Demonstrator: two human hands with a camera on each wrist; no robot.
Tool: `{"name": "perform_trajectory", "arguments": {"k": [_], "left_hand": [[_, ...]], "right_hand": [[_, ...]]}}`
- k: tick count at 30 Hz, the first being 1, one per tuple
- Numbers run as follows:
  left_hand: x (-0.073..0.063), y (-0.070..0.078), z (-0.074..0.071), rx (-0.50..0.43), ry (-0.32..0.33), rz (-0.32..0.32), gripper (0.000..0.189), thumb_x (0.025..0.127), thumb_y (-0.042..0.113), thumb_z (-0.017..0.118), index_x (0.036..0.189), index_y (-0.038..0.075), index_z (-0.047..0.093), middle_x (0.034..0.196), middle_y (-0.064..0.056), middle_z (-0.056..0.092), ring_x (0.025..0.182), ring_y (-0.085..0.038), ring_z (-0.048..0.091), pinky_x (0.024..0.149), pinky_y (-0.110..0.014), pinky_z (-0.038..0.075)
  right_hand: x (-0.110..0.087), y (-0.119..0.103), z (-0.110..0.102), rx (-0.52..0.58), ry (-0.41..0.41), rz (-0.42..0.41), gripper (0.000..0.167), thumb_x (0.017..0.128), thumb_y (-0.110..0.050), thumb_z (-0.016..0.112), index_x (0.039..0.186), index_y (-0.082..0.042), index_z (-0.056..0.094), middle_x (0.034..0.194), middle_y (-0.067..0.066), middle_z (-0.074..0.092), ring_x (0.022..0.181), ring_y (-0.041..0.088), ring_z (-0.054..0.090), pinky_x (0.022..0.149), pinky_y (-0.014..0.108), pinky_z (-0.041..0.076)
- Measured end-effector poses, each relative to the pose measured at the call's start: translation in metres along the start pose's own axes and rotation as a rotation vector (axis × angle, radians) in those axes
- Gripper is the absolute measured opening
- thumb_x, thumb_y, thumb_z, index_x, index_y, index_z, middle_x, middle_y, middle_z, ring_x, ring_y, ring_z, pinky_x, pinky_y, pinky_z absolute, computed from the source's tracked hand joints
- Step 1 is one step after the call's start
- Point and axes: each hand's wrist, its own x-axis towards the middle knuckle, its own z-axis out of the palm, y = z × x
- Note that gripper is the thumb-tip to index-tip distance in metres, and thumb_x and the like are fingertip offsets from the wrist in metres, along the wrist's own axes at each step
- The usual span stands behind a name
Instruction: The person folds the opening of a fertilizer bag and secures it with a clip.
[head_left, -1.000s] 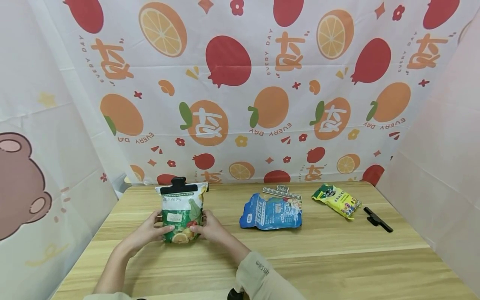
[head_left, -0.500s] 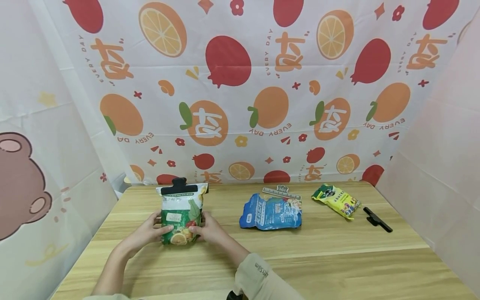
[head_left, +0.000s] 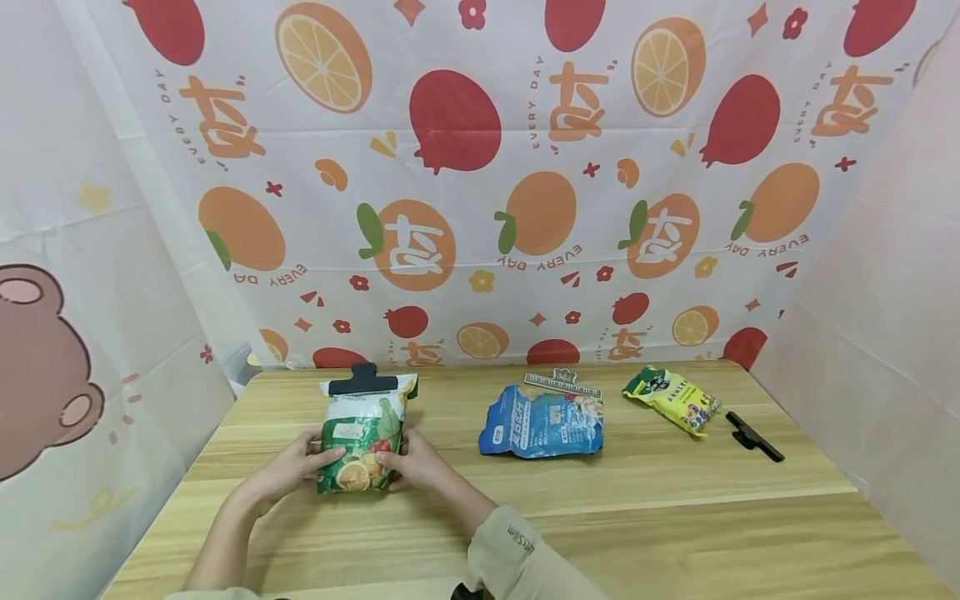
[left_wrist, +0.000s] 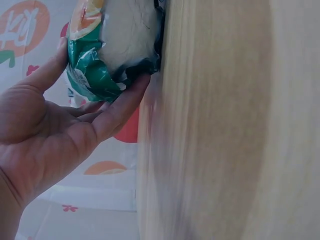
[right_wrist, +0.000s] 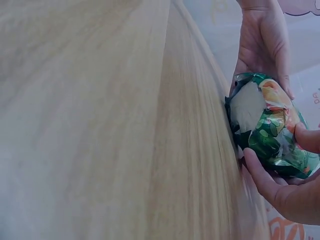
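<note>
A green and white food bag (head_left: 352,429), printed with fruit and vegetables, leans back between my hands at the table's left. A black bag clip (head_left: 363,383) spans its top edge. My left hand (head_left: 288,468) grips the left side, thumb on the front and fingers behind. On the opposite side my right hand (head_left: 422,463) holds it the same way. The left wrist view shows the bag's pale base (left_wrist: 129,35) facing the camera, with fingertips under its edge. In the right wrist view both hands flank the bag (right_wrist: 272,142), close to the tabletop.
Right of the hands lies a blue bag (head_left: 543,425), with a pale ruler-patterned clip (head_left: 562,382) behind it. Farther right are a yellow-green packet (head_left: 675,402) and a loose black clip (head_left: 754,436). A fruit-print curtain (head_left: 465,208) hangs behind the wooden table (head_left: 637,533).
The bag has tilted farther back, its base coming slightly toward me and its clipped top dropping lower. Both hands keep their hold. The other bags and clips stay put.
</note>
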Motion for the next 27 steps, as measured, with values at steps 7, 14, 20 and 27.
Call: {"name": "perform_trajectory", "arguments": {"k": [7, 14, 20, 27], "left_hand": [[-0.0008, -0.0016, -0.0008, -0.041, -0.043, 0.014, 0.068, 0.097, 0.023, 0.047, 0.132, -0.021, 0.008, 0.121, -0.033, 0.037, 0.097, -0.030, 0.056, 0.082, -0.044, 0.047], [-0.0023, -0.0022, -0.0033, -0.048, -0.057, -0.013, 0.069, 0.098, 0.026, 0.045, 0.127, -0.025, 0.010, 0.116, -0.032, 0.044, 0.098, -0.031, 0.056, 0.082, -0.045, 0.047], [-0.0047, -0.0024, -0.0064, -0.014, -0.081, -0.037, 0.068, 0.099, 0.029, 0.043, 0.126, -0.027, 0.013, 0.110, -0.026, 0.052, 0.099, -0.032, 0.056, 0.081, -0.047, 0.047], [-0.0065, -0.0055, -0.0093, -0.033, -0.162, -0.016, 0.067, 0.100, 0.030, 0.038, 0.123, -0.029, 0.017, 0.097, -0.014, 0.061, 0.090, -0.027, 0.060, 0.076, -0.042, 0.050]], "right_hand": [[-0.0036, -0.0023, -0.0001, 0.008, -0.005, 0.044, 0.025, 0.090, -0.006, 0.058, 0.109, 0.004, 0.046, 0.088, 0.010, 0.055, 0.070, 0.023, 0.059, 0.058, 0.037, 0.053], [-0.0040, -0.0013, 0.0012, 0.033, -0.017, 0.084, 0.027, 0.091, -0.009, 0.058, 0.109, 0.007, 0.047, 0.090, 0.011, 0.053, 0.077, 0.026, 0.060, 0.060, 0.036, 0.054], [-0.0032, -0.0006, 0.0051, 0.040, 0.011, 0.140, 0.025, 0.090, -0.011, 0.059, 0.104, 0.008, 0.051, 0.086, 0.012, 0.054, 0.070, 0.024, 0.059, 0.057, 0.033, 0.054], [-0.0040, 0.0016, 0.0081, 0.065, 0.010, 0.174, 0.018, 0.091, -0.011, 0.058, 0.094, 0.007, 0.053, 0.080, 0.013, 0.057, 0.069, 0.026, 0.062, 0.059, 0.034, 0.054]]}}
